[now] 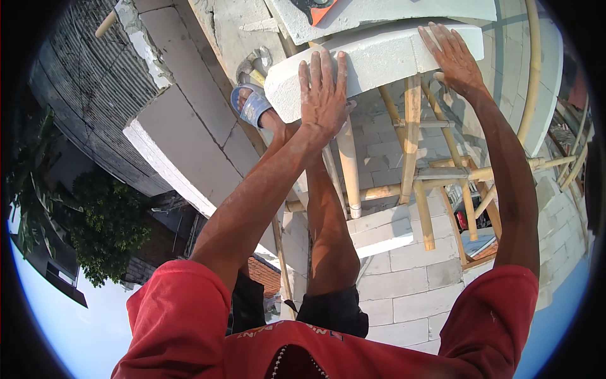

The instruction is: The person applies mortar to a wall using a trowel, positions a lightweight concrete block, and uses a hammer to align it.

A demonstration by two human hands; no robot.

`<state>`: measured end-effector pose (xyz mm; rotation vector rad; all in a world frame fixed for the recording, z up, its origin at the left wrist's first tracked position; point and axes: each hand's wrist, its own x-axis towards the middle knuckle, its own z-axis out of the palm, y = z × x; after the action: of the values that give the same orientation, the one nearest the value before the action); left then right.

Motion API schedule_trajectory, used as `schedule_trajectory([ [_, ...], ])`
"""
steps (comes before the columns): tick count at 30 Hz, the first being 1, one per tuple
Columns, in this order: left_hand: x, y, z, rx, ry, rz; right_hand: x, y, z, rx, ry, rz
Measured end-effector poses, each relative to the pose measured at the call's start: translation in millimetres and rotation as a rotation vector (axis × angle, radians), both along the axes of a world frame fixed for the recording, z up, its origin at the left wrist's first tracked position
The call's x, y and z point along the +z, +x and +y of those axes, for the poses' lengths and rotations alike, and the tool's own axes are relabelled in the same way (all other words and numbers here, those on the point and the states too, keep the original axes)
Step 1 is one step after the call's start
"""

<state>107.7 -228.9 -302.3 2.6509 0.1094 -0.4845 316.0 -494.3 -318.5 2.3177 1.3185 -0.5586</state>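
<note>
A long white masonry block (372, 63), marked by a thin vertical line, lies crosswise at the top, above bamboo supports. My left hand (322, 101) rests on its left part, fingers spread and straight. My right hand (454, 63) lies over its right part, fingers stretched out and thumb at the near edge. Behind it is another white slab (404, 12) with a black and orange tool (312, 12) on it. A metal-headed tool with a yellow handle (255, 66) sits beside my foot in a blue sandal (252, 104).
Bamboo scaffolding poles (410, 139) stand over a pale block wall (410, 284) with a wood-framed opening (461, 215). A block ledge (183, 126) runs along the left, beside a drop to a corrugated roof (95, 88) and trees (107, 227).
</note>
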Motion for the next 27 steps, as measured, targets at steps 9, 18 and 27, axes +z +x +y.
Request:
schedule_trajectory([
  [9, -21, 23, -14, -0.1, 0.201, 0.187, -49, 23, -36, -0.028, 0.231, -0.082],
  [18, 20, 0, 9, -0.119, 0.137, 0.063, 43, -34, -21, -0.145, 0.064, 0.02],
  [27, 178, -38, 53, -0.272, -0.012, 0.114, 241, -99, 4, -0.291, -0.047, 0.185],
])
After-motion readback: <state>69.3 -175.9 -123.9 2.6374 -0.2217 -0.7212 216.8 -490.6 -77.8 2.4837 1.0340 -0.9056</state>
